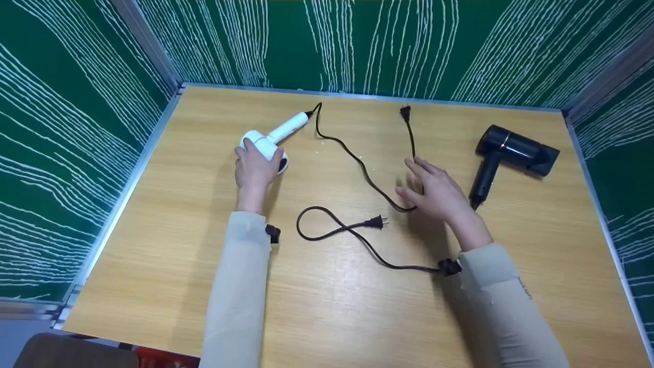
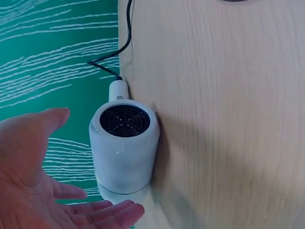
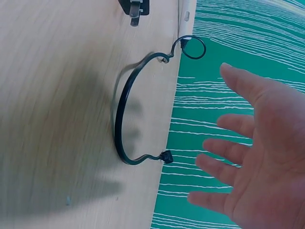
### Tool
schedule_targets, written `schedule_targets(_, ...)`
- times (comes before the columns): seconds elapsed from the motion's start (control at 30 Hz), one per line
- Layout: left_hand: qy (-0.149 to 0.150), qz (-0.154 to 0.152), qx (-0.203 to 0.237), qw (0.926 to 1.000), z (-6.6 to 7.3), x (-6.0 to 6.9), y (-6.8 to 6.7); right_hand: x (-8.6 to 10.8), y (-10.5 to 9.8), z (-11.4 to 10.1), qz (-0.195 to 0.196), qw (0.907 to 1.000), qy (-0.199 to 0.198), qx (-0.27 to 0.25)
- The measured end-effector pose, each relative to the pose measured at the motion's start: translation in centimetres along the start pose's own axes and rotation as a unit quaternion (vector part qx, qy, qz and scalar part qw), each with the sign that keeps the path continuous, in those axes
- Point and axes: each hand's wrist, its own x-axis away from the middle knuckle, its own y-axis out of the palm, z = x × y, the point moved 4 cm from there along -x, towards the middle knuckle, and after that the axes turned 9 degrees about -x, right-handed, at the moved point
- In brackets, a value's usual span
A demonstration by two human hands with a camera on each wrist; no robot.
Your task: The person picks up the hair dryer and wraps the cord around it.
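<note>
A white hair dryer (image 1: 288,128) lies on the left of the table, its handle angled up and right. My left hand (image 1: 255,168) is at its barrel; in the left wrist view the fingers spread beside the barrel (image 2: 124,162), with a gap at the thumb. From the handle a black cord (image 1: 361,164) winds across to a two-pin plug (image 1: 405,113) near the back edge. My right hand (image 1: 437,191) hovers over this cord, hiding part of it. Its fingers are spread and hold nothing in the right wrist view, where the plug (image 3: 166,156) shows.
A black hair dryer (image 1: 518,151) lies at the right, handle toward the front. A second black cord (image 1: 374,250) loops mid-table, with its plug (image 1: 375,222) pointing right; its other end passes behind the right wrist. Green walls (image 1: 357,46) with white lines border the table (image 1: 327,317).
</note>
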Motion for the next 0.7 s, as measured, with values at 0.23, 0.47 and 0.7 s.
schedule_targets(0.23, -0.014, 0.015, 0.019, 0.9996, 0.0, -0.5, 0.4, 0.1, -0.1, 0.1, -0.019, 0.9997, 0.017, 0.0)
schedule_targets(0.47, -0.05, 0.013, 0.038, 0.9979, -0.2, -1.2, 0.9, 0.2, 0.0, 0.0, -0.019, 0.9996, 0.02, 0.005)
schedule_targets(0.7, -0.086, 0.005, 0.061, 0.9944, -0.1, -1.6, 1.4, 0.4, 0.0, -0.1, -0.017, 0.9997, 0.018, 0.006)
